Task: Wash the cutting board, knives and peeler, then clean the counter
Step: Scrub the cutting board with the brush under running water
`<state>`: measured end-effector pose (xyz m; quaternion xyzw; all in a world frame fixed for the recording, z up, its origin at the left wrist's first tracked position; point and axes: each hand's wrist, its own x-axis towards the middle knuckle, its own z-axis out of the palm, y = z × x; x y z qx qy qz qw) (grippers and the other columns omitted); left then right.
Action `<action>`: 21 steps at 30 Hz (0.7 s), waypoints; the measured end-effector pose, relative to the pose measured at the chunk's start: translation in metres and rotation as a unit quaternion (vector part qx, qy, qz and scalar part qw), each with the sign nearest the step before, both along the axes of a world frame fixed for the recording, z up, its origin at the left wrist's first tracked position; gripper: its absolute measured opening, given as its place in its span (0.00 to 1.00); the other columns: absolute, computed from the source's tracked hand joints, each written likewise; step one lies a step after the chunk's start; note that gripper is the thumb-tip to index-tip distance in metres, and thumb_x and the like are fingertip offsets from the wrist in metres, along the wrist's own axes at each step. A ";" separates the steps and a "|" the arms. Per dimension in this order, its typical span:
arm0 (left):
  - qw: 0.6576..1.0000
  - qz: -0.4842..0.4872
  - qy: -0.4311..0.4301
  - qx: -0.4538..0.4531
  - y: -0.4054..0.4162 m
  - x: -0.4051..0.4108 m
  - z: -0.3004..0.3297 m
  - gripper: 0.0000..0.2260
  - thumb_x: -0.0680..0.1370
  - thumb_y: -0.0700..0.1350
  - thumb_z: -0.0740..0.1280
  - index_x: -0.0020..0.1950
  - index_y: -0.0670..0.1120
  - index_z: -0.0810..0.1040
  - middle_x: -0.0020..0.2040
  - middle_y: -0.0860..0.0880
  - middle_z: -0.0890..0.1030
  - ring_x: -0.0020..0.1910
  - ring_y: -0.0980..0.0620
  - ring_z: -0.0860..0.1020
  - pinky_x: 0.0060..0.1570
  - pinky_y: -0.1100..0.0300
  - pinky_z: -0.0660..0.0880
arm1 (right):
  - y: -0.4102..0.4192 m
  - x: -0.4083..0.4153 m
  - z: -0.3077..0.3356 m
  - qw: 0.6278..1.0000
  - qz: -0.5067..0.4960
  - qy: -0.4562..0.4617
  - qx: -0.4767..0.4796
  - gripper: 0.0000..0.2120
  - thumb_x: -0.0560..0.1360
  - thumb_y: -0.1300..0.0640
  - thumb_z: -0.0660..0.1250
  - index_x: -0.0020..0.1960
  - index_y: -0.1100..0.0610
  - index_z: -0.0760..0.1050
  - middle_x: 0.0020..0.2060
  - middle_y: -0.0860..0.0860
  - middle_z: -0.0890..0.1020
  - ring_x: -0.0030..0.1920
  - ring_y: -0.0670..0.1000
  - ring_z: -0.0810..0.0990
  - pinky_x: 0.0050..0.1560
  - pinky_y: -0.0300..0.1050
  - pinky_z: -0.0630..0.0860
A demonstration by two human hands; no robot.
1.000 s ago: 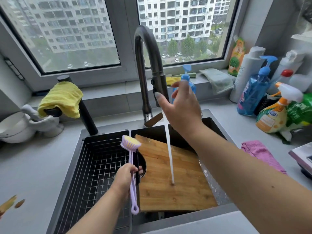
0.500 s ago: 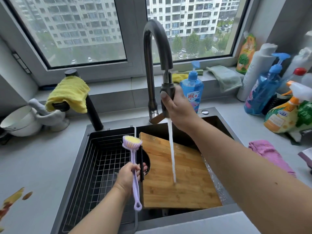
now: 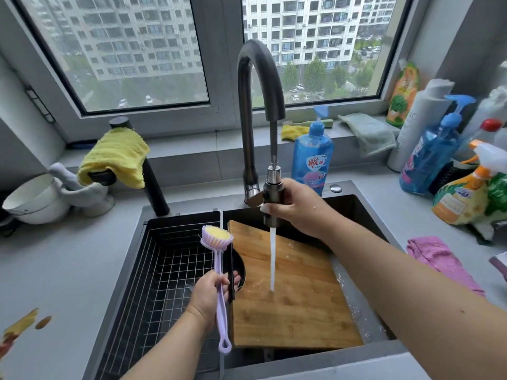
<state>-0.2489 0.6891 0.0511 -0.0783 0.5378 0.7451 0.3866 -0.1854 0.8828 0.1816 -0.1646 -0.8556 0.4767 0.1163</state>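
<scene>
Beyond the window stand flats; below, the board [image 3: 290,294] lies in the sink [image 3: 365,207] under running water. Right hand [image 3: 299,209] grips the spray head [image 3: 273,198], left hand [image 3: 211,294] grips the brush [image 3: 218,259]. Rinsing seems in hand; scrubbing the board likely comes next.

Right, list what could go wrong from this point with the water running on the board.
1. The stream hits the flat cutting board and may splash over the sink rim onto the counter.
2. The right hand holds the pulled-out spray head on its hose; if wet fingers slip, it could swing and spray.
3. The left hand holds the brush mid-handle, so scrubbing control may be weak.
</scene>
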 end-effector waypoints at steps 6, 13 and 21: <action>1.000 -0.008 0.019 -0.016 -0.001 -0.005 -0.007 0.30 0.77 0.30 0.48 0.17 0.40 0.74 0.42 0.35 0.78 0.54 0.40 0.78 0.39 0.55 0.81 | 0.004 -0.026 -0.004 0.999 -0.016 0.017 0.048 0.18 0.65 0.54 0.79 0.50 0.50 0.75 0.45 0.47 0.82 0.48 0.48 0.81 0.54 0.51 0.79; 1.000 -0.014 0.020 -0.018 -0.002 -0.010 -0.014 0.28 0.76 0.29 0.48 0.18 0.41 0.71 0.50 0.34 0.79 0.56 0.38 0.77 0.32 0.57 0.81 | 0.003 -0.050 -0.008 0.996 -0.047 0.045 0.057 0.20 0.66 0.55 0.79 0.53 0.50 0.73 0.48 0.46 0.81 0.51 0.49 0.79 0.55 0.47 0.77; 0.999 -0.024 0.027 -0.018 -0.001 -0.004 -0.006 0.23 0.77 0.29 0.48 0.25 0.36 0.71 0.48 0.34 0.79 0.56 0.38 0.76 0.29 0.59 0.80 | 0.027 -0.039 -0.002 0.988 -0.042 0.003 0.147 0.17 0.67 0.54 0.78 0.50 0.50 0.72 0.48 0.47 0.81 0.50 0.50 0.79 0.52 0.45 0.75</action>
